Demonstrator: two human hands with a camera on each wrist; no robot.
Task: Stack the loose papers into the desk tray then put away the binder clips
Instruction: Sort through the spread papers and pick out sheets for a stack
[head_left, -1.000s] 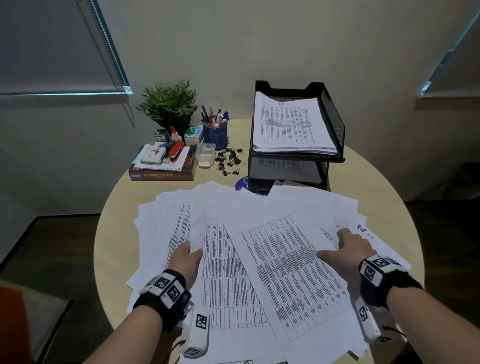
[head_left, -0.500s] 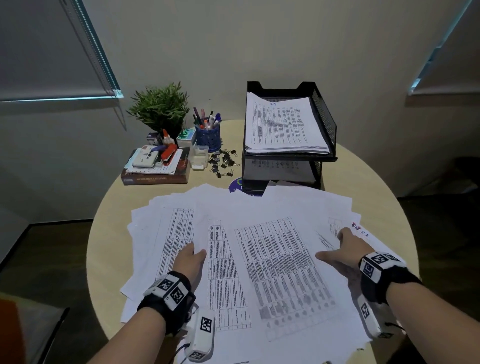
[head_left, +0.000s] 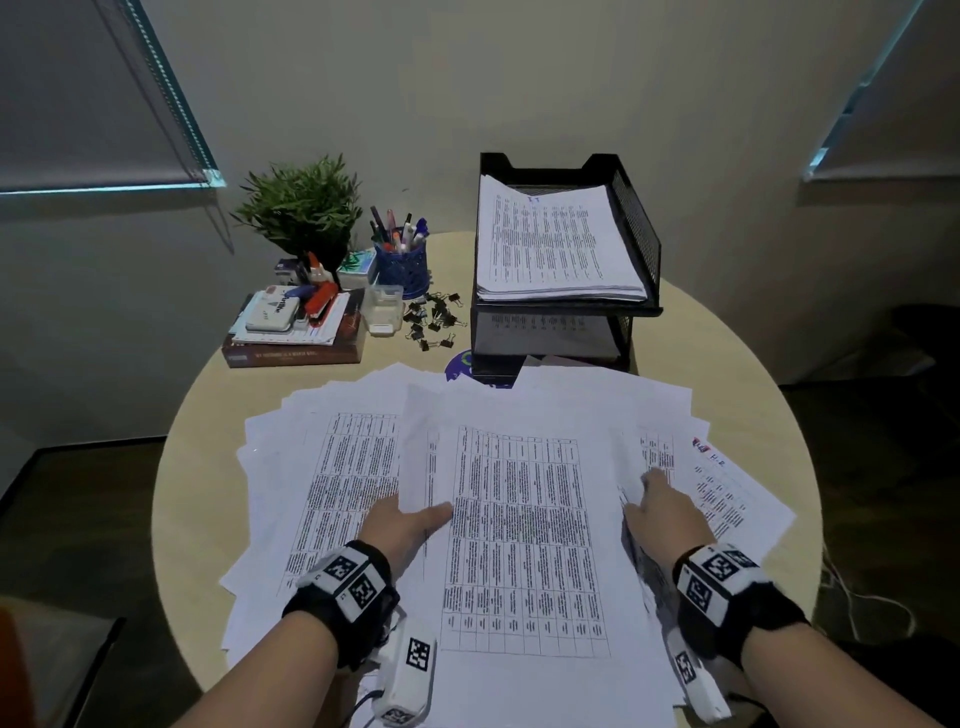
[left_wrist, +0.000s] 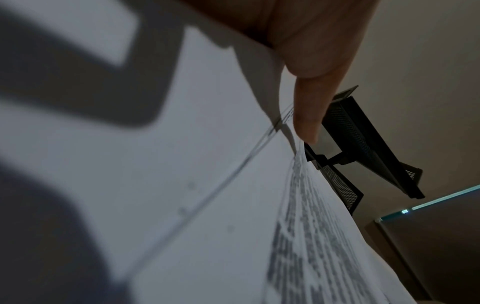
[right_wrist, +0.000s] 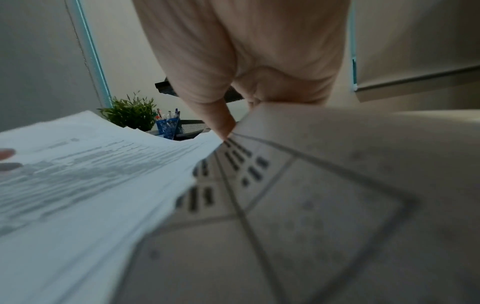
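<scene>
My left hand (head_left: 402, 522) lies on the spread of loose papers (head_left: 519, 519) at the near side of the round table (head_left: 208, 441), thumb stretched out on top of a printed sheet while the fingers are tucked under its left edge, so I am pinching that edge. From the left wrist view the thumb (left_wrist: 309, 115) points down onto the paper, which curls up beside it. My right hand (head_left: 667, 512) is at the right edge of the same top sheets, fingers slipped under them and thumb on top, pinching them too; the right wrist view shows the thumb (right_wrist: 221, 123) pressed where the lifted pages meet the sheet below.

The papers fan out over most of the near half of the table, overlapping in many directions. Behind them stands the black mesh desk tray (head_left: 639, 244), two tiers, with a neat stack already in the top tier and some sheets in the lower one. The binder clips (head_left: 434, 319) lie scattered on the table just left of the tray, beside a small clear box (head_left: 382, 309). Further left are a blue pen cup (head_left: 402, 265), a potted plant (head_left: 301, 208) and a book (head_left: 293, 351) with a stapler and other small items piled on it.
</scene>
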